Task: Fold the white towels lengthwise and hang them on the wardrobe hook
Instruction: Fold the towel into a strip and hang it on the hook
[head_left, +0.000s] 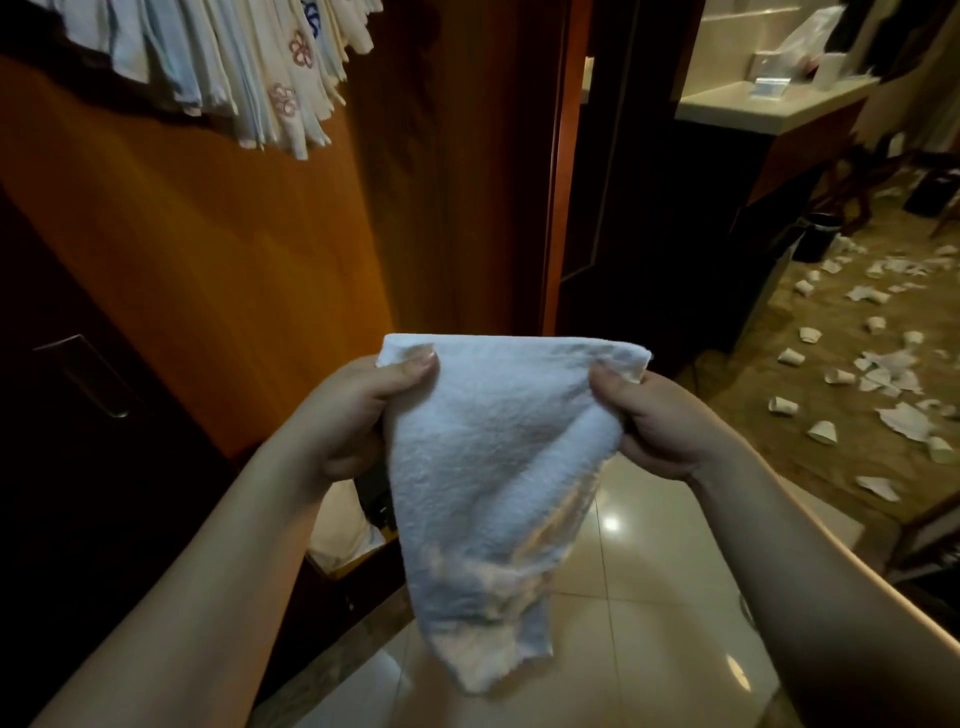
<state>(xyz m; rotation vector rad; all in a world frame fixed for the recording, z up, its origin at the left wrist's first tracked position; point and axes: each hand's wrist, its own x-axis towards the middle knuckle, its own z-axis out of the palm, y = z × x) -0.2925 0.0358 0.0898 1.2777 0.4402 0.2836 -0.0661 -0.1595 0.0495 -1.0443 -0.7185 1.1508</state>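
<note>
A white terry towel (483, 467) hangs folded in front of me, its top edge stretched level between both hands. My left hand (348, 415) pinches the top left corner with the thumb on the front of the cloth. My right hand (654, 415) pinches the top right corner the same way. The towel's lower end narrows and dangles above the tiled floor. Several folded cloths (249, 67) hang in a row against the orange wardrobe panel (218, 249) at the upper left; the hook holding them is out of view.
A dark wardrobe door with a metal handle (83, 374) stands at the left. A white counter (769, 104) with boxes is at the upper right. Paper cups and scraps (883, 374) litter the carpet on the right. Glossy tiles (613, 649) lie below.
</note>
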